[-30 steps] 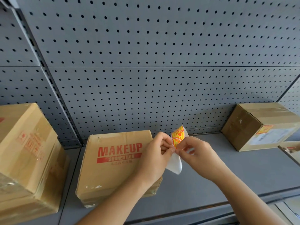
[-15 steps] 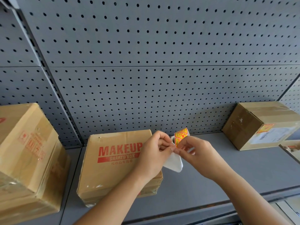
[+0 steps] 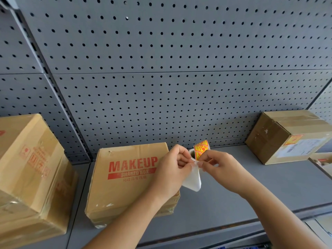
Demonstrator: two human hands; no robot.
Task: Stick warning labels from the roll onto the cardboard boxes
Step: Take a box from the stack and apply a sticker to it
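Observation:
Both hands hold a small roll of orange and yellow warning labels (image 3: 200, 149) above the grey shelf. My left hand (image 3: 172, 172) pinches the white backing strip (image 3: 193, 182), which hangs down below the fingers. My right hand (image 3: 218, 166) grips the roll and pinches at a label edge. Just left of the hands lies a flat cardboard box printed MAKEUP (image 3: 125, 178). A taped box (image 3: 291, 135) at the right carries an orange label on its front. A large box (image 3: 27, 169) stands at the left.
The grey shelf (image 3: 251, 187) runs between the boxes, backed by a grey pegboard wall (image 3: 161, 69). Another box corner (image 3: 321, 160) shows at the right edge. The shelf's front lip (image 3: 233, 229) lies under my forearms.
The roll has turned slightly so its hollow core now shows, and the hands have shifted a little on the backing strip. The boxes stay put.

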